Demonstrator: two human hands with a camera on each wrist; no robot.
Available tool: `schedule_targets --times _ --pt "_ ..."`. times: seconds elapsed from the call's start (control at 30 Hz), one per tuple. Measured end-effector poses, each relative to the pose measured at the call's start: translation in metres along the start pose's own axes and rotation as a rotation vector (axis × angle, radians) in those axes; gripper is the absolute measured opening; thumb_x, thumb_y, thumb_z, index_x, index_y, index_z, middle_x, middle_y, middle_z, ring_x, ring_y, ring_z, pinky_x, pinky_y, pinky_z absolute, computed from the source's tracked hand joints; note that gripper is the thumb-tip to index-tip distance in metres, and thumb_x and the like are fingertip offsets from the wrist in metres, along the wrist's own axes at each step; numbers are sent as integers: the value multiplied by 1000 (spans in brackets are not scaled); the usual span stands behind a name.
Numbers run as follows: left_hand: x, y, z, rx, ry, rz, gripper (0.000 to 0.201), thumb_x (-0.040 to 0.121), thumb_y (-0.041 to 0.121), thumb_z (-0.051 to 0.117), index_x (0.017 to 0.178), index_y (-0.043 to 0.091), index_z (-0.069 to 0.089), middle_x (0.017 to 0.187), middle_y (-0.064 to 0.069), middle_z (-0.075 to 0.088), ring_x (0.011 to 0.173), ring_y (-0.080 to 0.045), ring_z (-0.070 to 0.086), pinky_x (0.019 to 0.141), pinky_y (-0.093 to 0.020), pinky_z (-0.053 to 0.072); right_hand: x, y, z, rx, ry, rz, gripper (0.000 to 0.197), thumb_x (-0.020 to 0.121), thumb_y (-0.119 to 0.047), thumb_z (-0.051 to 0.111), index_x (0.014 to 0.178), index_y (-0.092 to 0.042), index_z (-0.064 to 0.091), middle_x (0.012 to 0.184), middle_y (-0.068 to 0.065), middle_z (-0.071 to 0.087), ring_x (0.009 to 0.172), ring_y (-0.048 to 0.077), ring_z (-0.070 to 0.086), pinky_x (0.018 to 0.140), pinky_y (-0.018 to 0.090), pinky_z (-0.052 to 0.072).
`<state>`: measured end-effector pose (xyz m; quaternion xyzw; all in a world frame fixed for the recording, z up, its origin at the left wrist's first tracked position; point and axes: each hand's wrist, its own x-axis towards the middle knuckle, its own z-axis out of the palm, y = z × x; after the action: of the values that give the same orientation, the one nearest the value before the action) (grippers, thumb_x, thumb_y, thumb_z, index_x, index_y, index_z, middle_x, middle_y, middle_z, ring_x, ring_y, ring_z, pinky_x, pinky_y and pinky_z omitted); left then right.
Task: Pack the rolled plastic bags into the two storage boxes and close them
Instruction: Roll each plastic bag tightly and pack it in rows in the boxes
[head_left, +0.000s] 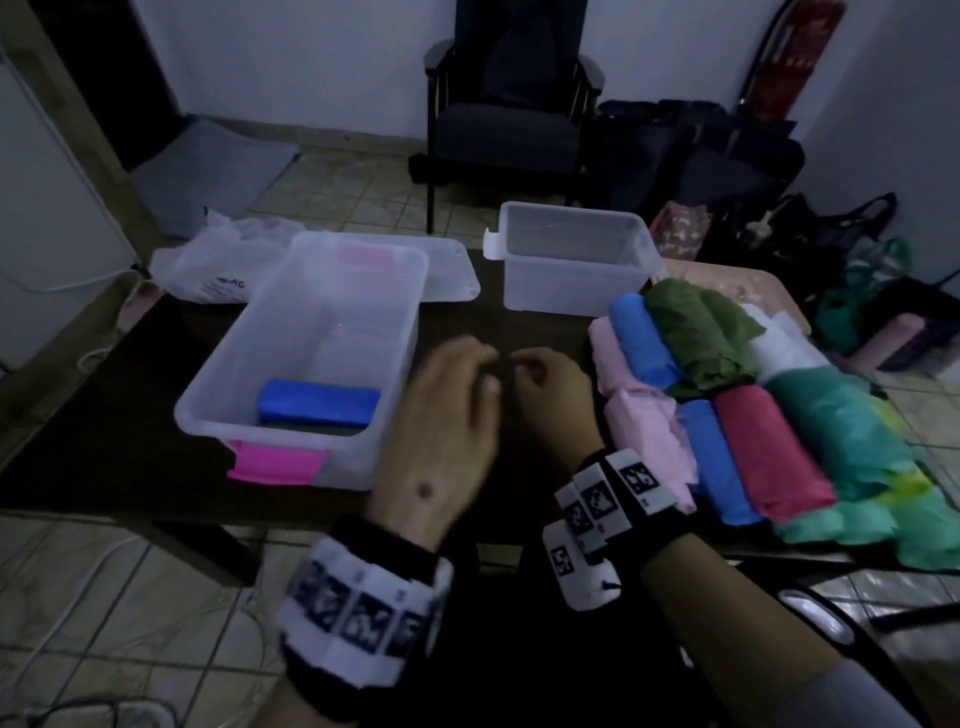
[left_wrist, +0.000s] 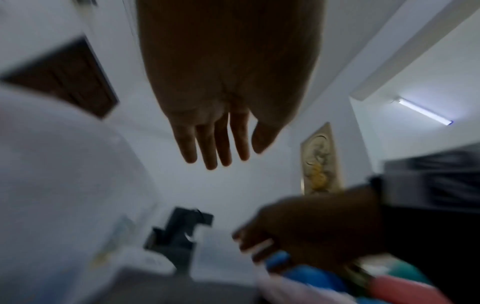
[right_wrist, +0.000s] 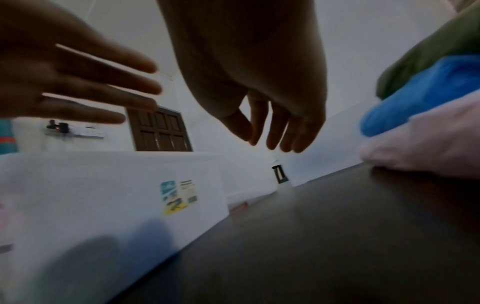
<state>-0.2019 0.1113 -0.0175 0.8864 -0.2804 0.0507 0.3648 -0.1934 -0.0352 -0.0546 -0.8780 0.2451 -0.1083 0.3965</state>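
A large clear box (head_left: 218, 395) with pink latches stands at the table's left and holds one blue roll (head_left: 318, 404). A smaller clear box (head_left: 571, 291) stands open at the back. Several rolled bags lie in rows at the right: pink (head_left: 644, 441), blue (head_left: 719, 462), red (head_left: 769, 447), green (head_left: 696, 332), teal (head_left: 841, 426). My left hand (head_left: 449, 410) hovers between the large box and the rolls, its fingers straight and empty in the left wrist view (left_wrist: 215, 142). My right hand (head_left: 550, 395) hangs beside it, fingers relaxed and empty (right_wrist: 272, 127), just left of the pink roll.
The large box's lid (head_left: 447, 275) lies behind it, and a crumpled clear bag (head_left: 218, 260) sits at the table's back left. A dark chair (head_left: 509, 119) and bags on the floor stand behind the table. The dark tabletop (head_left: 104, 441) ends close to my body.
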Motion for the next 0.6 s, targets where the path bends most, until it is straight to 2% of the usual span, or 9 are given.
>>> schedule_targets --times 0.07,0.13,0.2,0.27,0.37,0.47,0.57,0.6 --pt "-5 5 37 53 -324 -33 45 99 35 36 142 23 33 154 3 20 142 -11 17 115 -27 16 -1 18 -14 -175 158 16 31 91 -11 50 121 -15 59 124 7 57 118 22 51 100 32 40" --pt "-5 -3 64 119 -626 -120 55 99 39 36 148 19 21 158 -4 3 146 -20 2 118 -36 8 -6 34 -25 -351 272 84 36 87 -11 50 123 -15 56 128 12 48 122 31 40 98 40 33" --pt "-5 -17 83 229 -806 -170 63 98 44 34 150 18 8 158 -10 -9 145 -26 -8 118 -41 2 -16 48 -34 -511 316 159 38 86 -12 48 124 -11 49 130 15 41 123 34 34 95 43 32" --pt "-7 -30 93 318 -853 -150 66 98 48 28 151 22 -2 157 -8 -17 144 -25 -15 117 -42 -3 -24 65 -42 -625 262 239 40 87 -17 49 126 -8 42 130 16 38 122 34 35 93 44 35" --pt "-11 -40 96 318 -863 -110 66 97 53 22 149 25 -9 156 -3 -22 143 -20 -21 116 -40 -8 -29 81 -42 -570 115 382 51 90 -22 47 138 -8 32 136 19 37 125 36 38 96 46 38" --pt "-11 -42 97 318 -868 -100 67 97 53 22 149 26 -10 155 -3 -22 143 -19 -22 116 -39 -10 -30 78 -30 -669 202 297 50 89 -21 39 135 -2 39 124 27 48 112 43 51 83 48 47" --pt "-14 -41 99 331 -823 -81 67 97 53 22 149 25 -10 156 -4 -21 143 -20 -21 115 -38 -10 -31 72 -20 -643 -38 321 59 95 -28 43 144 -6 19 140 23 30 128 39 36 100 44 37" --pt "-15 -41 98 322 -813 -81 67 97 52 23 149 25 -9 156 -4 -21 143 -20 -21 115 -38 -10 -31 68 -17 -602 -87 336 62 95 -30 45 145 -7 15 142 23 27 129 39 33 102 43 34"
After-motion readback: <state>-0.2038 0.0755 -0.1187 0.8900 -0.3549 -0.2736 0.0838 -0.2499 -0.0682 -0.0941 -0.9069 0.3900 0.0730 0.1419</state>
